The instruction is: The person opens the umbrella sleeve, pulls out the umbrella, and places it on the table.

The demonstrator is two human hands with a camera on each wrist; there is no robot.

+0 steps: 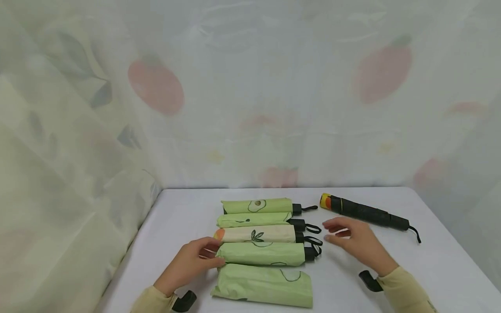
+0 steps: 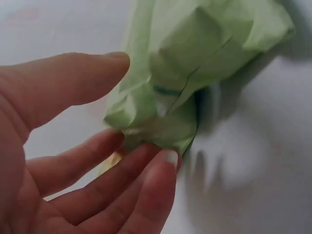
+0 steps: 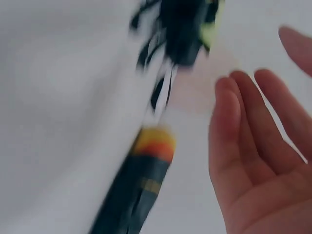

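A pale curtain (image 1: pixel 219 82) printed with red fruit hung behind a white bench (image 1: pixel 168 217) as a person in yellowish sleeves (image 1: pixel 407 295) worked over a row of folded umbrellas. At left, the person's left hand (image 1: pixel 189 263) stood with thumb and fingers wide apart at the near-left end of a green umbrella (image 1: pixel 260 253), fourth from the back; its fingertips met the crumpled cloth, while whether the thumb touched could not be told. To the right of that hand, the row lay crosswise, one piece before another: a green umbrella with an avocado print (image 1: pixel 274 204) at the back, a second green umbrella (image 1: pixel 258 219), a cream umbrella with a leaf print (image 1: pixel 274 233), the umbrella at the left fingertips, and, closest to the person, a green bundle (image 1: pixel 262 284) with no handle showing. Black handles with wrist loops (image 1: pixel 313 228) pointed right from the four umbrellas. Just beyond the loops, the right hand (image 1: pixel 358 241) hovered with fingers gently bent and a moderate gap to the thumb, holding nothing. Farther right, a black umbrella with a yellow-and-orange end (image 1: pixel 364 213) lay at a slant, its strap trailing toward the bench's right side.
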